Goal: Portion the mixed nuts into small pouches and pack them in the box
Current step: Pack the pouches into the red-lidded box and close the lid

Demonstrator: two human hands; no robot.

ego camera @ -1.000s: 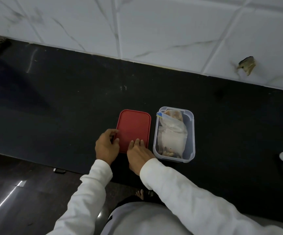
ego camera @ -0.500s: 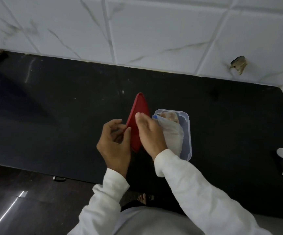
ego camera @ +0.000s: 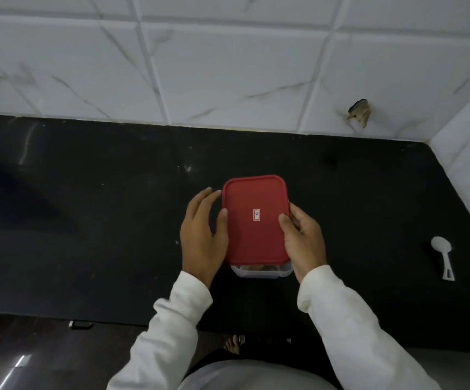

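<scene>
Right hand (ego camera: 304, 240) pinches red lid (ego camera: 256, 237) at 3 o'clock, left hand (ego camera: 204, 235) lies straight-fingered at 9; uneven press cd leave 12 o'clock side unsnapped on box (ego camera: 262, 271).

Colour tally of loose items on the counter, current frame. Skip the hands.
Red: 1, the lid
Clear: 1, the box under the lid
White: 1, the scoop
Total: 3
</scene>
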